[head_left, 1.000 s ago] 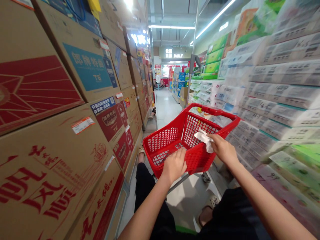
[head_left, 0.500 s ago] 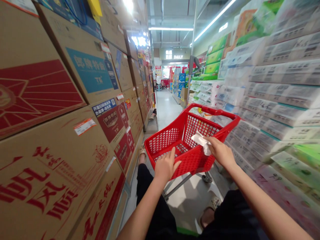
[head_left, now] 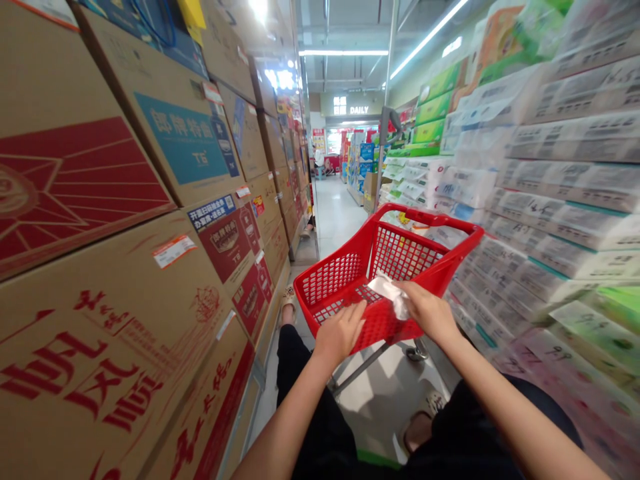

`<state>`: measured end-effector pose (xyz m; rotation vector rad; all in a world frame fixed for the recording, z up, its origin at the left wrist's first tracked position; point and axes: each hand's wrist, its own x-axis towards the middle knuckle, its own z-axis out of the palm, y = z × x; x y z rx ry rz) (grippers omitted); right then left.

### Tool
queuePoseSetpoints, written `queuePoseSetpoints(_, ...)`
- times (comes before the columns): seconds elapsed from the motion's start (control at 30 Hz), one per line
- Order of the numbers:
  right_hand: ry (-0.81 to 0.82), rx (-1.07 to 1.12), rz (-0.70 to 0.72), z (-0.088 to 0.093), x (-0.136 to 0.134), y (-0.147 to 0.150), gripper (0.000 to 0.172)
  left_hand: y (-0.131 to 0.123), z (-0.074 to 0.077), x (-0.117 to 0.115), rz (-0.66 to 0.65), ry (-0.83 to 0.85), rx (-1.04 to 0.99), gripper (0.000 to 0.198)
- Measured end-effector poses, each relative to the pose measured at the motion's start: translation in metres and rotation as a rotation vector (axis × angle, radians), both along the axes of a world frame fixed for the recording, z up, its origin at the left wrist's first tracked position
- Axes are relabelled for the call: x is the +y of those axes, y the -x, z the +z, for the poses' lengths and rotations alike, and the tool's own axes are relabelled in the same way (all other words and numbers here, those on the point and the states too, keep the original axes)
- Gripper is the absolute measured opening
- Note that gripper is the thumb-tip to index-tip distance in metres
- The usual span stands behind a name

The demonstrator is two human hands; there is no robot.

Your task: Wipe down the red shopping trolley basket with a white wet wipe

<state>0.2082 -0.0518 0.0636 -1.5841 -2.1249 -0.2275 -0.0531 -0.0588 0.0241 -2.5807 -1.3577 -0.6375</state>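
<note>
Left hand (head_left: 341,333): is lying open, palm down, fingers stretched along the near rim of the red basket (head_left: 327,277). It is wrapping nothing. The flat press is probably bracing the basket so it does not roll or swing.
Right hand (head_left: 426,311): is closing thumb and fingers on a crumpled white wipe (head_left: 387,289), with the wrist angled in toward the left hand.
White wipe: is bunching at the right hand's fingertips and fanning out toward the left hand, over the basket's near edge. It looks to be touching the plastic. The bunching is likely giving the fingers a firm pad to push with.
Red basket: is sitting just beyond both hands, tipped up at its far side, on a metal frame. 1 wheel (head_left: 415,351) is showing just below the right hand.
Cartons (head_left: 125,267): are standing stacked in a wall outside the left hand, close by.
Tissue packs (head_left: 550,200): are lying piled in rows outside the right hand.
Legs (head_left: 310,400): in black, are showing beneath both forearms. The person is apparently sitting low, which would explain why both arms are reaching forward at basket height.
</note>
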Motion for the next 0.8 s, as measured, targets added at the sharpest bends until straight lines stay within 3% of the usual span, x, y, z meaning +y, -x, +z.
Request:
queuePoseSetpoints(0.13,-0.034,0.005,-0.148,0.002,0.007,-0.01,0.041,-0.004,-0.011,0.001,-0.056,-0.054,-0.005,0.043)
queuePoseSetpoints(0.3,-0.02,0.056,0.085,-0.02,-0.018,0.036,0.053,-0.027,-0.006,-0.002,0.096,0.012,0.046,0.048)
queuePoseSetpoints(0.4,-0.017,0.08,0.159,-0.027,-0.026,0.04,0.057,-0.034,0.0,-0.006,0.13,0.049,0.013,0.048)
queuePoseSetpoints(0.5,0.001,0.061,0.097,-0.023,-0.017,0.012,0.056,-0.03,0.001,-0.009,0.048,0.035,-0.064,0.047)
queuePoseSetpoints(0.63,0.007,0.059,-0.113,-0.011,0.001,-0.021,0.046,-0.014,-0.007,-0.008,-0.054,-0.04,-0.09,0.034)
queuePoseSetpoints(0.7,0.015,0.053,-0.146,-0.01,0.0,-0.017,0.044,-0.01,-0.012,-0.005,-0.079,-0.074,-0.088,0.026)
queuePoseSetpoints(0.8,0.032,0.055,-0.049,-0.016,-0.015,0.012,0.051,-0.013,-0.013,0.001,-0.045,-0.092,-0.074,0.018)
